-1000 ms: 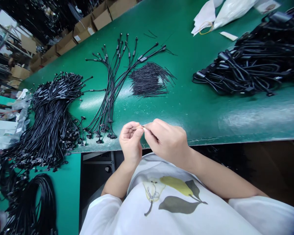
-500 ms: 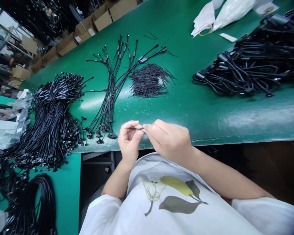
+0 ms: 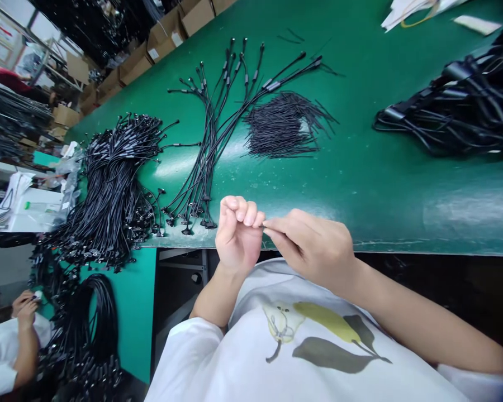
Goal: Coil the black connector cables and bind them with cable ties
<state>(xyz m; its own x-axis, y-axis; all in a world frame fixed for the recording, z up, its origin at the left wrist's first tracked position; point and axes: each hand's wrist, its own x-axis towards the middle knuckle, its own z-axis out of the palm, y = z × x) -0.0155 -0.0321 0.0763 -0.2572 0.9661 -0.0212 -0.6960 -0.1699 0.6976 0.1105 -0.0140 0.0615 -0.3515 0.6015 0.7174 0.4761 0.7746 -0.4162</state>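
My left hand (image 3: 240,234) is raised at the table's front edge, palm toward me and fingers curled over. Against its little-finger side, the thumb and forefinger of my right hand (image 3: 316,245) are pinched together. A tiny dark bit shows where the two hands meet, too small to name; the fingers hide the rest. Just beyond my hands lies a loose bunch of black cables (image 3: 209,145) with small plugs at their ends. Right of it is a pile of short, thin black strips (image 3: 276,125).
A large heap of black cables (image 3: 117,178) covers the table's left end. Thicker coiled black cables (image 3: 456,111) lie at the right. Cardboard boxes (image 3: 163,36) line the far edge. At lower left, another person's hands (image 3: 25,307) are near a hanging cable coil (image 3: 104,312).
My left fingers have gone from a pinch to curled over, the palm turning toward me. My right hand still pinches beside it. The view has shifted left, showing more of the other person.
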